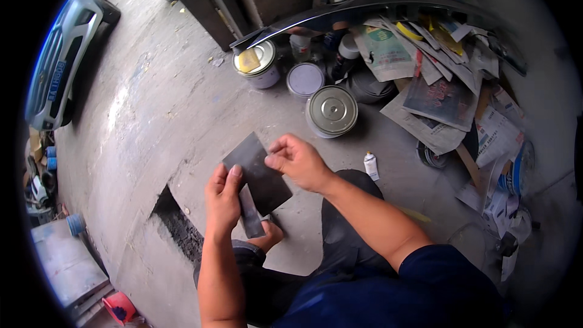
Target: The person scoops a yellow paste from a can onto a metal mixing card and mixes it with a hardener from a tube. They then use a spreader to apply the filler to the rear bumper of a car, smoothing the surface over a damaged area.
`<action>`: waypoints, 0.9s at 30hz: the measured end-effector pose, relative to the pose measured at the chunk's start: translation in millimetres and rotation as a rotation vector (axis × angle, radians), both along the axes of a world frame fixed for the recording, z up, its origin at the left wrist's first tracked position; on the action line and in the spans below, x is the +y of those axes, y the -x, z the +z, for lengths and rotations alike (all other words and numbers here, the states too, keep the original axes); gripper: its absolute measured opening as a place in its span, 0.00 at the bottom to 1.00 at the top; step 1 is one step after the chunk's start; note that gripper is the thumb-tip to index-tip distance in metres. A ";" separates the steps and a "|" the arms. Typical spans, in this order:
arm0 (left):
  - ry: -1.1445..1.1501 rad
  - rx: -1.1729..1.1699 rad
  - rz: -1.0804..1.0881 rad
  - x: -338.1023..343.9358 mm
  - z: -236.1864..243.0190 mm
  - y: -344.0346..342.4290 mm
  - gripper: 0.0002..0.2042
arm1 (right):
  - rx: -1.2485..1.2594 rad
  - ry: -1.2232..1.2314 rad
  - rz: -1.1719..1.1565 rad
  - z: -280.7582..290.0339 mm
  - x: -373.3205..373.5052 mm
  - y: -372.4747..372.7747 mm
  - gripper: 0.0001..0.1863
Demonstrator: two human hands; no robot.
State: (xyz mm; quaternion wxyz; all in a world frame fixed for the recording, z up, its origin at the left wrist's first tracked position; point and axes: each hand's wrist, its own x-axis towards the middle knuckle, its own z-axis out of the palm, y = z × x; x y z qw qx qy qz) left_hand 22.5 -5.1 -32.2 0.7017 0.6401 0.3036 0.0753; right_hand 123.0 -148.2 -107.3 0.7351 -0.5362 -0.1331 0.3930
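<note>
My left hand (221, 197) is closed on a dark grey square sheet (261, 191), like abrasive paper, its thumb pressing on the face. A narrower grey piece (252, 215) lies under that thumb, along the sheet's lower left. My right hand (285, 161) pinches the sheet's upper right edge between thumb and finger. Bare skin (270, 237), apparently my foot, shows just below the sheet. A small white tube (371, 164) lies on the floor right of my right hand.
Several paint cans (333, 111) stand ahead below a long dark curved panel (388, 0). Piled newspapers (437, 103) fill the right side. A car (61, 61) is at the upper left, metal containers (67, 261) and a red bucket (118, 307) at the lower left. A dark trench (176, 222) breaks the concrete floor.
</note>
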 end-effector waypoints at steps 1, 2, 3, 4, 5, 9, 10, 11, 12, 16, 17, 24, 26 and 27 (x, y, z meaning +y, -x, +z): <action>0.025 0.019 0.011 5.2 1.4 5.1 0.08 | 0.037 -0.035 0.020 2.7 -1.5 3.1 0.13; 0.020 0.069 0.018 14.7 -3.3 10.9 0.08 | 0.074 -0.070 0.039 5.1 -6.1 5.6 0.12; -0.025 0.047 0.069 23.9 -6.0 15.5 0.08 | 0.037 -0.042 0.077 1.0 -12.3 8.2 0.13; -0.074 0.024 0.120 27.0 -4.2 12.7 0.09 | 0.053 -0.006 0.041 -5.0 -20.9 8.2 0.12; -0.027 0.042 0.160 29.4 3.7 12.9 0.10 | 0.069 0.029 0.005 -11.4 -33.6 6.8 0.11; -0.039 0.066 0.250 33.5 12.3 12.9 0.11 | 0.129 0.322 -0.201 -40.8 -90.0 -29.7 0.12; -0.045 0.074 0.254 32.9 12.2 13.4 0.11 | 0.163 0.381 -0.247 -54.4 -106.1 -43.0 0.14; -0.037 0.077 0.247 31.4 13.5 13.0 0.11 | 0.197 0.367 -0.278 -75.0 -125.4 -55.1 0.14; -0.030 0.079 0.243 29.3 14.6 12.2 0.11 | 0.229 0.351 -0.307 -95.1 -140.3 -65.9 0.15; -0.022 0.077 0.218 30.0 10.6 15.7 0.12 | 0.047 0.627 -0.409 -134.3 -154.8 -91.8 0.04; -0.018 0.086 0.219 28.8 12.1 14.6 0.12 | -0.020 0.659 -0.412 -143.3 -157.1 -97.3 0.03; -0.003 0.082 0.180 28.3 11.7 16.5 0.12 | 0.103 0.582 -0.479 -155.4 -155.9 -114.4 0.13; -0.001 0.085 0.174 28.7 11.4 18.3 0.11 | 0.106 0.614 -0.493 -155.8 -152.1 -115.6 0.12; 0.001 0.087 0.171 28.3 12.5 18.3 0.11 | 0.090 0.633 -0.502 -159.1 -149.8 -116.9 0.12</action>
